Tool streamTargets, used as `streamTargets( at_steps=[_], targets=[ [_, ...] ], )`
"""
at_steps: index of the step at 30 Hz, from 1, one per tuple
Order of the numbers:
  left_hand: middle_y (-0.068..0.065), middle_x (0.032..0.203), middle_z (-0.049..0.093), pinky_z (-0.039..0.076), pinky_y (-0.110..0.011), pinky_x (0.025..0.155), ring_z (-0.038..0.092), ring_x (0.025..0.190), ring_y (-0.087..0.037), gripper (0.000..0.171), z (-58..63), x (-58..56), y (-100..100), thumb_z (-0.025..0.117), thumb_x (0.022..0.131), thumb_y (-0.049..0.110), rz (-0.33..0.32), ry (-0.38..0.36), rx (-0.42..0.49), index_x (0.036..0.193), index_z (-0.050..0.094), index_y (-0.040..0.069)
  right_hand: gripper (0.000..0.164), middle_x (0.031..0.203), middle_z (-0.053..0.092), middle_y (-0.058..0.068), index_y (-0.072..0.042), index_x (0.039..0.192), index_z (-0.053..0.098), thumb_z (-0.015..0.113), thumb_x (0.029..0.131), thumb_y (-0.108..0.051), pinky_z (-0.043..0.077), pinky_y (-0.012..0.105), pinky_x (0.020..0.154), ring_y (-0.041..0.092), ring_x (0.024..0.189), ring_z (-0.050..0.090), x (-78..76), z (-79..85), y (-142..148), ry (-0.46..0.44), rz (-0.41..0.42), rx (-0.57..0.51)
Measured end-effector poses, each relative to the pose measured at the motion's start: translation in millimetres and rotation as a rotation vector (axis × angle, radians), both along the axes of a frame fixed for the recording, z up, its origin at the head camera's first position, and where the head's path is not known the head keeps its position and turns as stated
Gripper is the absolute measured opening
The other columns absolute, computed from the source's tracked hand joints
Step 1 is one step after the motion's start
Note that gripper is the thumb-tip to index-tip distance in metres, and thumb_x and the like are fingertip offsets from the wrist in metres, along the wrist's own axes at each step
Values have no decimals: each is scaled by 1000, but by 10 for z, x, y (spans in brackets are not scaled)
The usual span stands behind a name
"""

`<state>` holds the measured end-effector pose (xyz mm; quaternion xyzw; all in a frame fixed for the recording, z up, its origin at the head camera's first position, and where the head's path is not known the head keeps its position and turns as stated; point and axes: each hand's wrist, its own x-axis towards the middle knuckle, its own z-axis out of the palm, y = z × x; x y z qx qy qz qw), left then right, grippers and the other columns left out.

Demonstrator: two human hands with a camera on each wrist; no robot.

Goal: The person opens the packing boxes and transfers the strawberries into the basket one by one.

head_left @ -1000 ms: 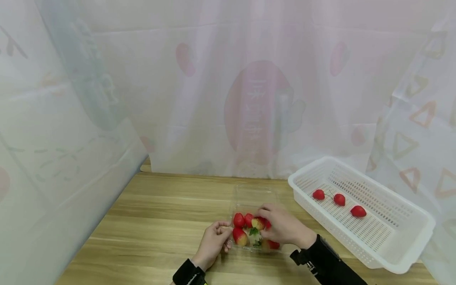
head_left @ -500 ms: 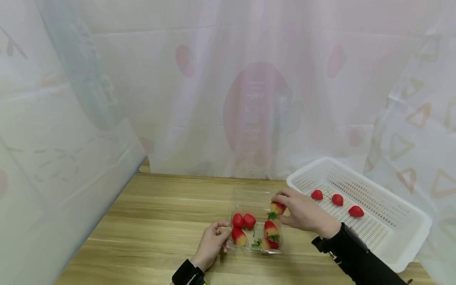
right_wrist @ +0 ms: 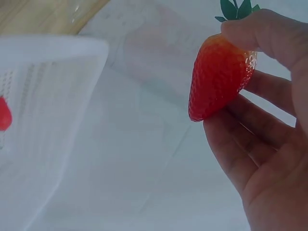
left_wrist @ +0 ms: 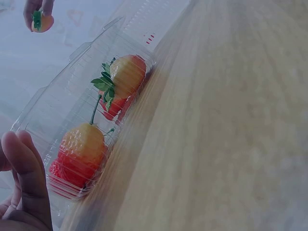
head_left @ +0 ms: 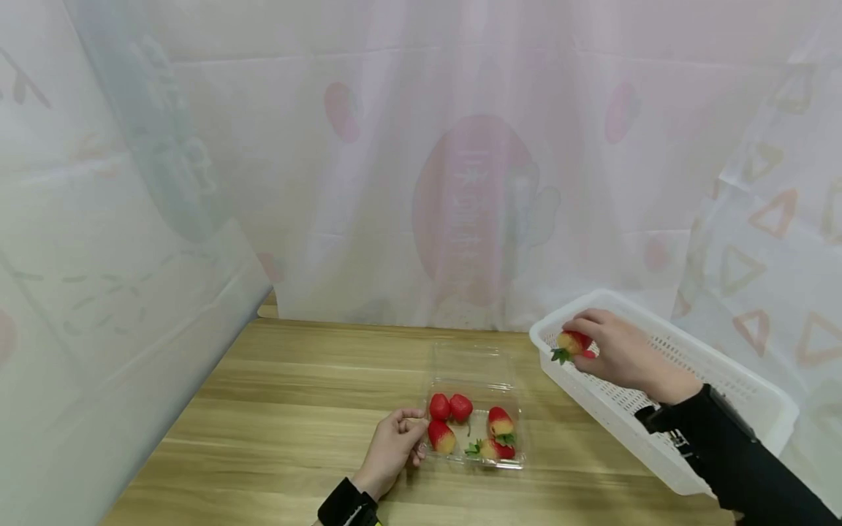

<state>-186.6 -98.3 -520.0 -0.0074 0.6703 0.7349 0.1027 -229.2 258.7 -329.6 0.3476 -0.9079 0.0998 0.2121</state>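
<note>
Between right thumb and fingers, a red-and-yellow strawberry [head_left: 569, 345] with green leaves is pinched. The right hand [head_left: 621, 356] holds it over the far left end of a white perforated basket [head_left: 612, 409]. In the right wrist view the strawberry [right_wrist: 217, 77] points tip-down, apart from the basket's rim [right_wrist: 57, 45]. The left hand [head_left: 389, 451] pinches the left edge of an open clear plastic box [head_left: 522, 438], its fingers curled there in the left wrist view. Several strawberries [head_left: 441, 437] lie in the box, some red, some yellow at the leaf end.
The box's clear lid [head_left: 470, 363] lies folded back behind it. Both stand on a wooden table [head_left: 283, 424]. A red fruit [right_wrist: 4, 114] shows inside the basket; the right hand hides others there. Printed white curtains [head_left: 368, 183] enclose the back and sides.
The right hand took a strawberry from the box, lifted it and carried it right and away to above the basket. The left hand has stayed at the box's edge.
</note>
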Motion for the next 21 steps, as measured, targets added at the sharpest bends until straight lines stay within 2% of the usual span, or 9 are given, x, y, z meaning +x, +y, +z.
streamTargets(
  at_steps=[5, 10, 15, 21],
  targets=[
    [1, 68, 57, 49, -16, 46, 56, 53, -6, 38, 1, 3, 5, 63, 97, 14, 0, -2, 0, 125, 50, -8, 41, 100, 67, 11, 1, 107, 70, 84, 70, -5, 56, 43, 74, 23, 85, 63, -117, 33, 239, -30, -61, -5],
    [0, 68, 57, 49, -16, 46, 56, 53, -6, 39, 10, 10, 18, 63, 97, 15, -2, -1, 3, 126, 50, -8, 39, 103, 67, 15, 2, 111, 68, 81, 75, -6, 56, 45, 76, 26, 86, 64, -235, -15, 502, -100, -143, -13],
    [0, 68, 57, 49, -16, 46, 55, 52, -5, 39, 20, 21, 30, 63, 97, 15, -5, -4, 5, 125, 50, -8, 39, 106, 66, 20, 5, 115, 66, 77, 81, -9, 54, 43, 77, 26, 88, 63, -333, -148, 724, -198, -204, -31],
    [2, 67, 56, 48, -16, 46, 55, 52, -5, 38, 29, 33, 30, 63, 98, 14, -7, -5, -1, 125, 50, -8, 40, 105, 66, 21, 8, 116, 65, 75, 82, -12, 53, 36, 75, 24, 86, 60, -444, -381, 905, -288, -244, -48]
  ],
)
